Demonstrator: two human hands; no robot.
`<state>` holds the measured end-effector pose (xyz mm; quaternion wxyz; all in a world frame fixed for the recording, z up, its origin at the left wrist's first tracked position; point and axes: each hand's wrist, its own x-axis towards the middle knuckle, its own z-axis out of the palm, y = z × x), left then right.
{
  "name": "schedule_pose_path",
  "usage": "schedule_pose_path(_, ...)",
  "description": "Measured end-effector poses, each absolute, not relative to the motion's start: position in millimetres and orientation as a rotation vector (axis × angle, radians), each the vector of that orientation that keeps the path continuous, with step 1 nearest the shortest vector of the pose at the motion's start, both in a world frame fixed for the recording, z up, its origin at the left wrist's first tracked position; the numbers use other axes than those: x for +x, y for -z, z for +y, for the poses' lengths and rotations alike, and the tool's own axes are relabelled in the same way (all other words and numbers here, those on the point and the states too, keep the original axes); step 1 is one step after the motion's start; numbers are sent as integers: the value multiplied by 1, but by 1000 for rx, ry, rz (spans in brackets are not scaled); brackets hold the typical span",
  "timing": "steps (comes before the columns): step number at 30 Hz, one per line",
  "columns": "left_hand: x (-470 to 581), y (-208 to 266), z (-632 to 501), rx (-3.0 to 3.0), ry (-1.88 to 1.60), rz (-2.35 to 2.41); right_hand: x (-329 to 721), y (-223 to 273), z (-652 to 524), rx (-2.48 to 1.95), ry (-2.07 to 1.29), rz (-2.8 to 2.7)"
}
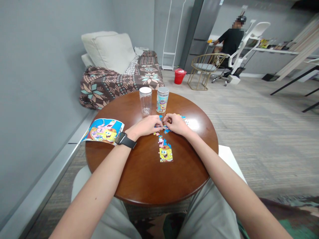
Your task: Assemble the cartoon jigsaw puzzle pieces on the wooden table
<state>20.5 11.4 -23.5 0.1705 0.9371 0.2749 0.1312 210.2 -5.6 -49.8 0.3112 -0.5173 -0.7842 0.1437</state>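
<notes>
- Twelve being farthest from me on the round wooden table (149, 186), my left hand (149, 124) and right hand (177, 124) nearly meet toward twelve and one.
- My fingers are bent inward; I cannot tell whether either set pinches a piece.
- Loose jigsaw pieces (166, 130) lie under and between them; a stray push could scatter some.
- The part-built SpongeBob jigsaw (165, 153) lies near centre, closer to me; a dragging wrist could split its joins.
- A clear lidded jar (146, 103) and a SpongeBob-printed jar (162, 103) stand toward twelve; a knuckle could tip one.
- Toward nine, the SpongeBob-and-Patrick picture sheet (103, 130) overhangs the edge; my smartwatch (121, 137) could nudge it off.
</notes>
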Motion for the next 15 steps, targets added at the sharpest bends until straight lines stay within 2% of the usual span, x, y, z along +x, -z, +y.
schedule_pose_path(3,22,21,9,2643,-401,833,211,52,-5,-1315,-414,-2070)
schedule_pose_path(15,11,24,19,2420,-541,1221,212,49,-9,-1373,-117,-2196)
